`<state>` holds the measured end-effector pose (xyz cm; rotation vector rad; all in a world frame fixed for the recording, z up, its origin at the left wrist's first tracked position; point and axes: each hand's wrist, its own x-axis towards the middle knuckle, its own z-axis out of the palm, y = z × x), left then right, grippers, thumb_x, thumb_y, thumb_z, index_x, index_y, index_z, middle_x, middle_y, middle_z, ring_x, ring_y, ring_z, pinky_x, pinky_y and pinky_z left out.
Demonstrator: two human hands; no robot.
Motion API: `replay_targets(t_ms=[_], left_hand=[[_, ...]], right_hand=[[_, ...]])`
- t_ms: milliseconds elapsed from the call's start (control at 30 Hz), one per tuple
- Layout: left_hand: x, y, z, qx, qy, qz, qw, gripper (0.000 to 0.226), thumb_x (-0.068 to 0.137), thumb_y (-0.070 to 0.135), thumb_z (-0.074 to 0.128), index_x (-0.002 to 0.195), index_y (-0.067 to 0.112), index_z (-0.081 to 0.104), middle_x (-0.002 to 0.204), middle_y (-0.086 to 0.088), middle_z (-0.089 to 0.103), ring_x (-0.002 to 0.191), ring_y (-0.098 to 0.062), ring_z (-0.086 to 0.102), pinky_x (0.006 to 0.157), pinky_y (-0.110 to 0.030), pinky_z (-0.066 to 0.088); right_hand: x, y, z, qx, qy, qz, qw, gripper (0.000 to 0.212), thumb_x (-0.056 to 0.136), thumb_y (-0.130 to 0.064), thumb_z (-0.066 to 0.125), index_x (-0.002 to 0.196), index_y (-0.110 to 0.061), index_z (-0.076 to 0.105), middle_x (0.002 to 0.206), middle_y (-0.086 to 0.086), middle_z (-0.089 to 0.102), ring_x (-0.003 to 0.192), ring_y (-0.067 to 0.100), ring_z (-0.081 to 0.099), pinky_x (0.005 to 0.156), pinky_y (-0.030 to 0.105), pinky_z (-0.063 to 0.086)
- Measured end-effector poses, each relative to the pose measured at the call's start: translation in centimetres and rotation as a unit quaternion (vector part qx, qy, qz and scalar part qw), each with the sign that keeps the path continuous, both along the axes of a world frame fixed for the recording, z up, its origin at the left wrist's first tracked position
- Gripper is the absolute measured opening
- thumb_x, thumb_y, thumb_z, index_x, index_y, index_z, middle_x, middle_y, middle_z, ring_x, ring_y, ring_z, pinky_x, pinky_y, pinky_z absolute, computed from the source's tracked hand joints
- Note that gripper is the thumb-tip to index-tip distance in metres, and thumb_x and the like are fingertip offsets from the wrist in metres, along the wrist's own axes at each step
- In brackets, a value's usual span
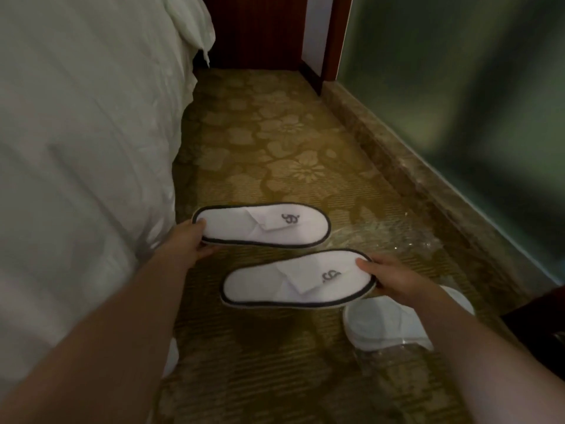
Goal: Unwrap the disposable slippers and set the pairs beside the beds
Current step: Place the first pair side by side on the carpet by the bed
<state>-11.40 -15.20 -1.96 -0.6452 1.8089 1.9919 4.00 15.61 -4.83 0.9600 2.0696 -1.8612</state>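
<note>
Two flat white slippers with dark edging and a grey logo are held above the patterned carpet. My left hand (191,241) grips the heel end of the far slipper (263,225), close to the bed's side. My right hand (386,278) pinches the toe end of the near slipper (298,281). Both slippers lie roughly level and parallel, a small gap between them. Under my right forearm another white slipper pair (382,324) lies on the floor, partly in clear plastic wrap.
A bed with a white duvet (85,148) fills the left. Crumpled clear plastic wrap (406,237) lies on the carpet by the stone skirting (397,160) along the right wall. Dark wooden furniture (260,29) closes the far end of the aisle.
</note>
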Motion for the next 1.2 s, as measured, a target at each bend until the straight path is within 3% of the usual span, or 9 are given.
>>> replay_targets(t_ms=[267, 400, 533, 700, 800, 900, 967, 1033, 1200], left_hand=[[-1.1, -2.0, -4.9, -0.037, -0.079, -0.067, 0.994, 0.041, 0.099, 0.008, 0.038, 0.140, 0.010, 0.036, 0.148, -0.015, 0.037, 0.132, -0.032, 0.042, 0.100, -0.046, 0.044], [-1.6, -2.7, -6.6, -0.015, -0.097, -0.049, 0.994, 0.043, 0.099, 0.005, 0.038, 0.142, 0.010, 0.035, 0.149, -0.014, 0.035, 0.134, -0.032, 0.040, 0.102, -0.048, 0.044], [-1.9, -3.8, -7.9, -0.009, -0.119, -0.042, 0.992, 0.043, 0.099, 0.005, 0.038, 0.141, 0.010, 0.036, 0.149, -0.014, 0.036, 0.133, -0.032, 0.041, 0.099, -0.048, 0.045], [-1.0, -5.0, -9.9, -0.060, -0.138, -0.078, 0.986, 0.042, 0.098, 0.005, 0.038, 0.140, 0.007, 0.036, 0.147, -0.016, 0.039, 0.132, -0.031, 0.043, 0.098, -0.045, 0.045], [-1.0, -5.5, -10.5, -0.111, -0.130, -0.123, 0.978, 0.042, 0.098, 0.004, 0.039, 0.140, 0.006, 0.037, 0.146, -0.018, 0.039, 0.131, -0.033, 0.044, 0.094, -0.040, 0.046], [-1.3, -5.7, -11.3, -0.214, -0.099, -0.181, 0.955, 0.048, 0.094, -0.002, 0.042, 0.140, 0.008, 0.035, 0.144, -0.018, 0.039, 0.129, -0.036, 0.044, 0.092, -0.041, 0.046], [-1.4, -6.1, -11.8, -0.280, -0.068, -0.217, 0.933, 0.055, 0.091, -0.001, 0.046, 0.142, 0.012, 0.030, 0.145, -0.017, 0.036, 0.127, -0.037, 0.042, 0.098, -0.045, 0.045], [-1.4, -6.6, -12.0, -0.315, -0.028, -0.259, 0.913, 0.061, 0.089, -0.001, 0.051, 0.143, 0.014, 0.026, 0.144, -0.017, 0.036, 0.127, -0.038, 0.041, 0.104, -0.049, 0.042], [-1.4, -6.5, -12.1, -0.326, -0.006, -0.303, 0.895, 0.064, 0.087, -0.001, 0.053, 0.145, 0.010, 0.027, 0.146, -0.020, 0.036, 0.130, -0.038, 0.039, 0.107, -0.046, 0.039]], right_hand=[[-0.1, -2.1, -4.2, -0.031, -0.110, 0.085, 0.990, 0.021, 0.092, -0.021, 0.057, 0.111, -0.015, 0.060, 0.106, 0.008, 0.066, 0.097, 0.023, 0.061, 0.082, 0.035, 0.051], [-0.8, -5.1, -5.8, -0.066, -0.130, 0.123, 0.982, 0.021, 0.093, -0.018, 0.055, 0.113, -0.013, 0.058, 0.103, 0.007, 0.065, 0.093, 0.019, 0.061, 0.069, 0.026, 0.053], [-1.0, -8.0, -7.7, -0.062, -0.152, 0.147, 0.975, 0.027, 0.092, -0.015, 0.057, 0.118, -0.011, 0.055, 0.111, 0.009, 0.062, 0.098, 0.020, 0.060, 0.069, 0.025, 0.054], [-1.2, -9.2, -9.0, 0.004, -0.186, 0.198, 0.962, 0.008, 0.092, -0.018, 0.056, 0.100, -0.019, 0.059, 0.113, 0.008, 0.060, 0.105, 0.022, 0.058, 0.081, 0.031, 0.054], [-1.4, -8.6, -8.9, 0.080, -0.180, 0.234, 0.952, 0.032, 0.090, -0.024, 0.058, 0.120, -0.011, 0.057, 0.114, 0.006, 0.060, 0.104, 0.020, 0.058, 0.078, 0.028, 0.052], [-1.4, -8.0, -9.1, 0.210, -0.171, 0.300, 0.915, 0.027, 0.090, -0.029, 0.058, 0.111, -0.012, 0.059, 0.108, 0.003, 0.054, 0.100, 0.016, 0.051, 0.080, 0.026, 0.040], [-1.4, -7.8, -9.6, 0.235, -0.174, 0.314, 0.903, 0.025, 0.089, -0.028, 0.059, 0.109, -0.013, 0.056, 0.114, 0.006, 0.055, 0.104, 0.019, 0.052, 0.083, 0.027, 0.040], [-1.4, -7.9, -9.8, 0.257, -0.173, 0.327, 0.893, 0.041, 0.087, -0.028, 0.061, 0.123, -0.010, 0.052, 0.130, 0.011, 0.053, 0.117, 0.024, 0.052, 0.093, 0.032, 0.043], [-1.4, -8.0, -10.2, 0.295, -0.178, 0.353, 0.870, 0.053, 0.089, -0.025, 0.060, 0.136, -0.008, 0.043, 0.143, 0.014, 0.044, 0.129, 0.027, 0.044, 0.102, 0.031, 0.038]])
